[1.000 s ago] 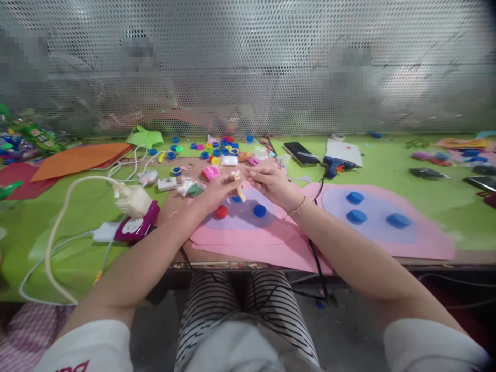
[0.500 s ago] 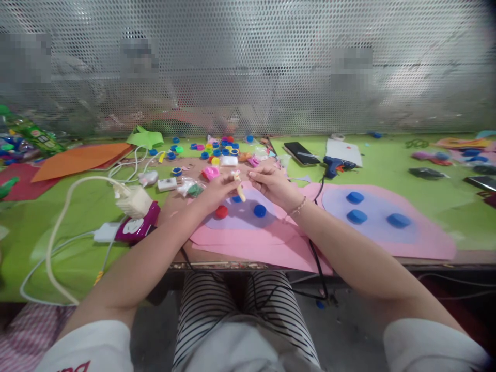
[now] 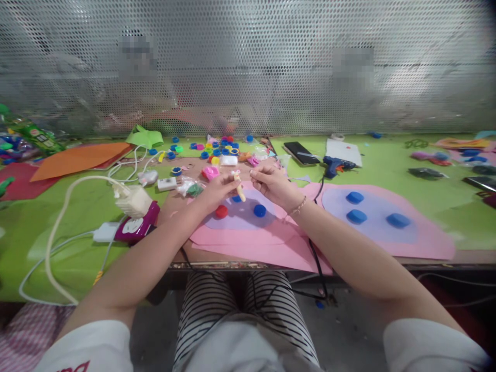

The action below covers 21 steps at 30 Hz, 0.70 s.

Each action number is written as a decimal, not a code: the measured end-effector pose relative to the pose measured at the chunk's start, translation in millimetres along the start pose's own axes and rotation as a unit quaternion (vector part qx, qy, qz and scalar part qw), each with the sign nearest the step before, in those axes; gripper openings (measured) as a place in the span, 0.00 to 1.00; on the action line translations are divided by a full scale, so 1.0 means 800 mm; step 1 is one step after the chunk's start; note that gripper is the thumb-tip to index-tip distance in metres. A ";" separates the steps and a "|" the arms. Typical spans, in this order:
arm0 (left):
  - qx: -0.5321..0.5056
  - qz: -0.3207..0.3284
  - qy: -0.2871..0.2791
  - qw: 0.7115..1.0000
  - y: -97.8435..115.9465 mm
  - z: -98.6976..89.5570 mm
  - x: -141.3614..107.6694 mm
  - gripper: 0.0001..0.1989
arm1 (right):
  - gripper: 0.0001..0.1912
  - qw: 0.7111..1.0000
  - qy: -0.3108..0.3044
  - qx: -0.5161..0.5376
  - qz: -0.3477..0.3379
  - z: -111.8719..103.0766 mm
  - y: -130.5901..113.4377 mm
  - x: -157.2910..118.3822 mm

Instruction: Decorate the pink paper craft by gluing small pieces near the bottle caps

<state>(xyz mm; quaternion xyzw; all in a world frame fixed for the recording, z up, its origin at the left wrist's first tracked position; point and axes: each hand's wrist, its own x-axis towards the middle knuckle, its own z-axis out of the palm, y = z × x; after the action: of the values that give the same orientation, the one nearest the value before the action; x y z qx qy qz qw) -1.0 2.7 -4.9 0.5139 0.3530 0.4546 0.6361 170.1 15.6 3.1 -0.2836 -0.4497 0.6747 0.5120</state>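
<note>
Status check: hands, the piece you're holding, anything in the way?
Left hand pinching cream piece over purple paper. Right hand beside it, pinched shut, contents unclear. Red cap and blue caps on paper underneath.

Yellowish piece point(image 3: 241, 194) in left fingers point(image 3: 231, 184)
</note>
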 end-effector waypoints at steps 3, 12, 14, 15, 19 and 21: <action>-0.002 -0.008 0.007 1.000 0.001 0.002 -0.001 0.05 | 0.06 1.000 0.012 0.003 0.010 0.000 -0.001 0.002; -0.001 -0.009 0.009 1.000 0.003 0.004 -0.002 0.03 | 0.08 1.000 0.001 0.003 -0.003 0.004 -0.002 -0.002; -0.002 -0.009 0.010 1.000 0.001 0.003 0.000 0.04 | 0.09 1.000 0.019 -0.005 0.000 0.002 -0.002 -0.001; -0.003 -0.010 0.010 1.000 0.000 0.002 0.000 0.04 | 0.09 1.000 0.025 -0.008 0.004 0.001 -0.002 0.000; -0.004 -0.013 0.010 1.000 0.000 0.002 0.000 0.04 | 0.09 1.000 0.024 -0.007 0.000 0.000 -0.002 0.001; -0.002 -0.013 0.011 1.000 0.001 0.002 0.000 0.03 | 0.09 1.000 0.018 -0.004 -0.018 0.001 -0.002 0.001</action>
<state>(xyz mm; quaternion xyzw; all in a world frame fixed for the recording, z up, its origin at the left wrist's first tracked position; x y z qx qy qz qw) 0.2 1.9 -4.1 0.5028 0.3658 0.4528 0.6391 169.8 16.1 4.6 -0.2891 -0.4480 0.6588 0.5307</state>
